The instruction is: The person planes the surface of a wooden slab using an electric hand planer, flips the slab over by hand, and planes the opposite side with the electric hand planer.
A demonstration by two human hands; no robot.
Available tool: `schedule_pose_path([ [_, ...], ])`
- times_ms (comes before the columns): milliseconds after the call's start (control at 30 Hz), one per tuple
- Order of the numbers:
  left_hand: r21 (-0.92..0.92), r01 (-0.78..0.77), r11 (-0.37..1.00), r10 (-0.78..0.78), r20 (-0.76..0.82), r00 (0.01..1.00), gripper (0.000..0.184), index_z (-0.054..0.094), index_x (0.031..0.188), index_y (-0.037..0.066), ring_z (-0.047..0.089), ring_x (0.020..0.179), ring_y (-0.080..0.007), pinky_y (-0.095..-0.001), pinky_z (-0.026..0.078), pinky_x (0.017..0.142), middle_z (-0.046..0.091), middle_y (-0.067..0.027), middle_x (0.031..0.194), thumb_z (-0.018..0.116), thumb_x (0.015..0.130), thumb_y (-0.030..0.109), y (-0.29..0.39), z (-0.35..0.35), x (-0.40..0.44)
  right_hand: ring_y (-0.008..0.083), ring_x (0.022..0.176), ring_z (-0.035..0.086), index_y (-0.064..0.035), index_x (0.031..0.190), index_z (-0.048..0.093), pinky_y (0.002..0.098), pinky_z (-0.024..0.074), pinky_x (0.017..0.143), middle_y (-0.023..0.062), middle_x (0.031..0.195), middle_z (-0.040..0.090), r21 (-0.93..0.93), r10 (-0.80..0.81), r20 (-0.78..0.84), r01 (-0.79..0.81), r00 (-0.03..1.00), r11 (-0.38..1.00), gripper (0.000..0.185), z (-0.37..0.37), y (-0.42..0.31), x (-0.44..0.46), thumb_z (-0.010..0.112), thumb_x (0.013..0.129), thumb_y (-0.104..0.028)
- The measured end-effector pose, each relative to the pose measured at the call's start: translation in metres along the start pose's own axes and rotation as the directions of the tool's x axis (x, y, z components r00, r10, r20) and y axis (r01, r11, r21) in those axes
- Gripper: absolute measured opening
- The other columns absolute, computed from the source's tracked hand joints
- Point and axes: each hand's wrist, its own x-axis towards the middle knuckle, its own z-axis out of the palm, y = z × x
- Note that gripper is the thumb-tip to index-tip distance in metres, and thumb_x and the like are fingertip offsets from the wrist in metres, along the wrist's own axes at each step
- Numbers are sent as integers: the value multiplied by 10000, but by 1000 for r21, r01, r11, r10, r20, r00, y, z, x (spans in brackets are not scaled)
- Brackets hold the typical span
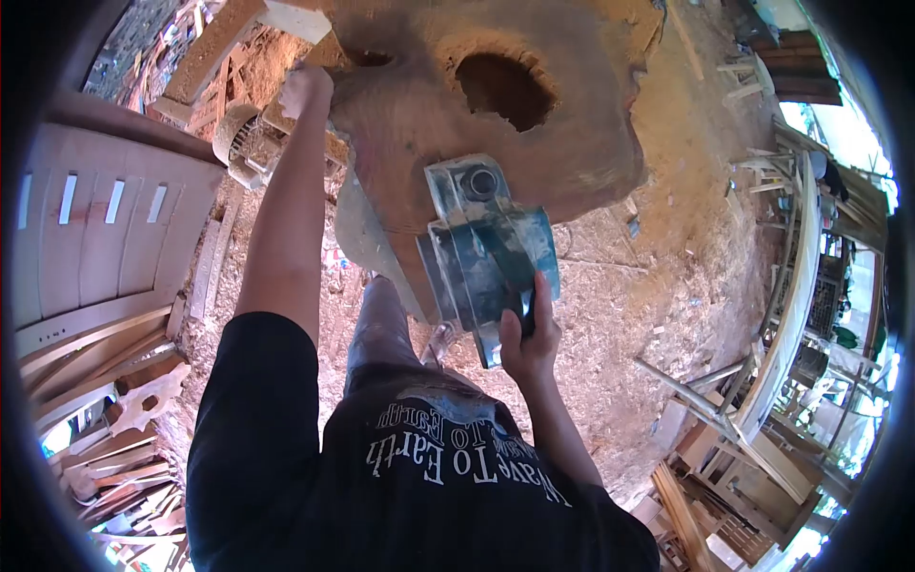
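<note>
A green power planer [486, 238] with a round knob rests on the near edge of a large brown wooden slab [400, 133]. My right hand [536, 341] is wrapped round the planer's rear handle. A dark, rough-edged hole [505, 88] opens in the slab beyond the tool. At the slab's left edge, near a wooden piece, is my left hand [307, 92]; its fingers look curled, and what they hold, if anything, cannot be made out.
Wood shavings [610, 315] cover the ground. A panelled wooden board [105, 214] stands at the left, above stacked offcuts [124, 467]. At the right is a long pale bench [786, 315], with planks [681, 515] at the lower right. A wooden frame [214, 52] lies at the upper left.
</note>
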Motion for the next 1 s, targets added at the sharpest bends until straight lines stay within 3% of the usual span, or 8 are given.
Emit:
schedule_pose_path([
  [133, 12, 6, 1000, -6, -16, 1000, 596, 633, 1280, 43, 545, 1279, -369, -554, 402, 1057, 602, -191, 1346, 288, 1047, 469, -1, 1, 4, 363, 1014, 711, -41, 1506, 377, 410, 558, 841, 277, 1213, 653, 74, -35, -31, 38, 999, 997, 684, 20, -13, 55, 663, 885, -65],
  [167, 9, 4, 1000, -4, -11, 1000, 602, 636, 1275, 40, 549, 1275, -372, -556, 403, 1057, 605, -193, 1341, 285, 1048, 474, -1, 2, 3, 402, 1095, 671, -82, 1515, 375, 424, 543, 888, 257, 1282, 630, 77, 82, 32, -84, 996, 993, 659, 24, -16, 65, 643, 913, -96],
  [267, 6, -7, 1000, 7, 3, 1000, 620, 643, 1265, 32, 554, 1269, -379, -562, 406, 1058, 609, -201, 1334, 278, 1050, 485, -1, -2, 1, 443, 1073, 657, -124, 1520, 378, 453, 547, 864, 259, 1267, 634, 92, -45, -23, 47, 999, 995, 632, 41, -20, 111, 629, 941, -154],
  [467, -15, -16, 1000, 17, 65, 998, 635, 623, 1287, 15, 557, 1265, -402, -570, 428, 1045, 594, -218, 1348, 273, 1051, 488, -9, 4, 12, 508, 882, 651, -203, 1513, 394, 534, 538, 786, 279, 1018, 690, 96, -141, -107, 151, 984, 984, 590, 79, -36, 213, 608, 969, -283],
  [700, -29, -58, 998, 59, 37, 998, 654, 645, 1234, -17, 583, 1219, -438, -572, 460, 1017, 625, -245, 1288, 287, 1042, 496, -18, 12, 19, 504, 815, 656, -300, 1530, 344, 560, 534, 758, 297, 930, 687, -1, -248, -142, 250, 958, 968, 582, 115, -37, 320, 562, 991, -335],
  [867, -11, -34, 999, 34, -14, 999, 617, 666, 1188, -15, 607, 1175, -443, -557, 484, 991, 648, -251, 1233, 315, 1034, 469, -17, 12, 15, 472, 810, 674, -260, 1551, 311, 526, 547, 713, 280, 924, 694, 116, -46, -58, 52, 997, 992, 605, 90, -44, 249, 558, 1001, -321],
  [1000, 83, -207, 975, 217, -151, 964, 548, 641, 1157, -25, 612, 1130, -422, -542, 486, 968, 645, -242, 1181, 413, 1004, 449, -22, 8, 6, 441, 857, 691, -199, 1524, 383, 485, 553, 768, 239, 982, 712, 15, 5, -80, -4, 997, 1000, 615, 45, -23, 163, 624, 961, -259],
])
